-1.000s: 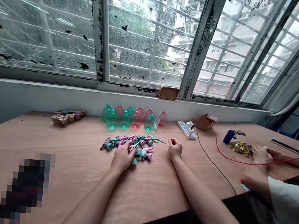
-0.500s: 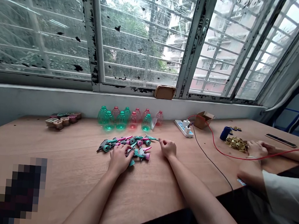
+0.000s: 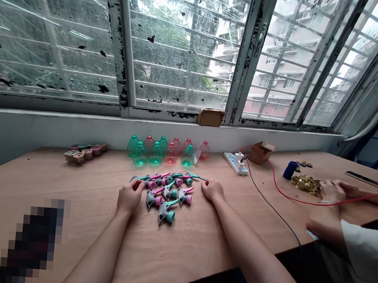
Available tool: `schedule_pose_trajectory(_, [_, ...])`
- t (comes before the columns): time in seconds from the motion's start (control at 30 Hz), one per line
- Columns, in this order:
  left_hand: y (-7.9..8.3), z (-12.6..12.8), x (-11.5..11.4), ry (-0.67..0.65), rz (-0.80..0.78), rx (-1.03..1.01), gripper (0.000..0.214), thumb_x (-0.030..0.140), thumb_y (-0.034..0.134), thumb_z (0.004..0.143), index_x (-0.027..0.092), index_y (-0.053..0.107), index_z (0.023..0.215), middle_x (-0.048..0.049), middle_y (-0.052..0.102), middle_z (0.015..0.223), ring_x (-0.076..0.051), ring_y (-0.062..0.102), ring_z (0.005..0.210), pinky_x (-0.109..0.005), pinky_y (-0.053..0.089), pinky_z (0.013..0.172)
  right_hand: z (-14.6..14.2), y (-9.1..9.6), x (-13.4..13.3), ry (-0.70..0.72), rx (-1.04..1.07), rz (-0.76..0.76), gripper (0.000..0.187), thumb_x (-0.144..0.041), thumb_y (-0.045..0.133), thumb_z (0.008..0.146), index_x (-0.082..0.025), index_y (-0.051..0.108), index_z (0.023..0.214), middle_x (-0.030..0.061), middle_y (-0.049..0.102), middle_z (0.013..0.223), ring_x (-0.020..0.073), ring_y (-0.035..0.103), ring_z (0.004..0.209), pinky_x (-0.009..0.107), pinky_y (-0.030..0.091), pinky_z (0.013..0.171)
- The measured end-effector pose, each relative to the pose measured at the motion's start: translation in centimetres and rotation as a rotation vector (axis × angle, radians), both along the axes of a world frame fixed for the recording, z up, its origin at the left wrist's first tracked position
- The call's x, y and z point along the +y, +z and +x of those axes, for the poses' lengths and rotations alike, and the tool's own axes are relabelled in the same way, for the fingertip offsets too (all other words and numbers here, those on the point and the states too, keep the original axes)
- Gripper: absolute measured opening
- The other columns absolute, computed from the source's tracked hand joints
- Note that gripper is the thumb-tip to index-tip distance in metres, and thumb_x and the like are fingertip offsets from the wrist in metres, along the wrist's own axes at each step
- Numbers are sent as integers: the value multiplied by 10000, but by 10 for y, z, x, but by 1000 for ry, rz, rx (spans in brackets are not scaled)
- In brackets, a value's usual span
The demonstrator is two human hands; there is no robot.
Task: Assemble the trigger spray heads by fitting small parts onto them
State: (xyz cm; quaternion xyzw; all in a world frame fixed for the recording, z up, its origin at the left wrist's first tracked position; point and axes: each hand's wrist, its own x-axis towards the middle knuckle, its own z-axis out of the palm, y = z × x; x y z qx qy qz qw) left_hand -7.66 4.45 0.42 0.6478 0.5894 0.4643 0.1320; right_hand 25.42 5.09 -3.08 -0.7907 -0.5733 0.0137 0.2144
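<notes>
A loose cluster of trigger spray heads (image 3: 168,194) in grey, teal and pink lies on the table in front of me. My left hand (image 3: 128,197) is at the cluster's left end, thumb and fingers closed on a grey and teal spray head (image 3: 137,178) there. At the right end rests my right hand (image 3: 214,190), its fingers curled together by the thin teal tip of another spray head (image 3: 195,176). Whether they grip that tip is hidden. Nearest me lies a grey spray head with a teal collar (image 3: 166,214).
Green bottles (image 3: 156,154) and red bottles (image 3: 170,154) stand behind the spray heads. Left of them sit small stacked parts (image 3: 82,154). A power strip (image 3: 235,164), red cable (image 3: 274,183) and cardboard box (image 3: 262,153) are to the right. Another person's hands (image 3: 332,190) touch gold pieces (image 3: 305,184).
My left hand has moved left, from the front of the cluster to its left end, uncovering several spray heads. The near ones lie more spread out. My right hand has barely moved.
</notes>
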Motion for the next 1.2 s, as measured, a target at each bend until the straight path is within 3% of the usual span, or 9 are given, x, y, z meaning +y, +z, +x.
schedule_pose_trajectory(0.2, [-6,0,3,-92,-48,56,330,480,520,785,202,651,664,20,603,589,-162,572,616,-231,375,563,-5,5,-3,13,-18,-55,333,-424,476,837,-226,728,747,89,721,877,212,654,801,254,413,630])
schedule_pose_trajectory(0.37, [-6,-2,4,-112,-58,88,348,485,497,795,198,649,670,19,583,587,-155,548,604,-231,364,556,-7,10,-4,12,-27,-64,340,-422,471,841,-229,745,782,101,725,901,221,661,825,262,432,653])
schedule_pose_trajectory(0.63, [-4,-2,3,-146,-96,104,369,516,490,794,197,657,711,11,606,625,-169,572,637,-245,376,577,-11,12,-11,-31,-78,24,352,-355,429,883,-211,750,874,117,722,923,221,655,856,277,437,726])
schedule_pose_trajectory(0.97, [1,1,1,-119,-116,108,372,515,492,778,196,675,722,16,597,608,-160,558,612,-242,376,570,-3,8,-12,-74,-81,89,403,-316,365,908,-192,747,868,115,723,909,205,649,821,256,408,702])
schedule_pose_trajectory(1.2, [3,2,-1,-123,-106,132,365,510,481,794,203,659,710,22,572,573,-159,550,593,-241,367,555,-4,9,-11,61,-65,55,215,-376,559,779,-219,707,779,38,719,803,174,622,731,234,348,571])
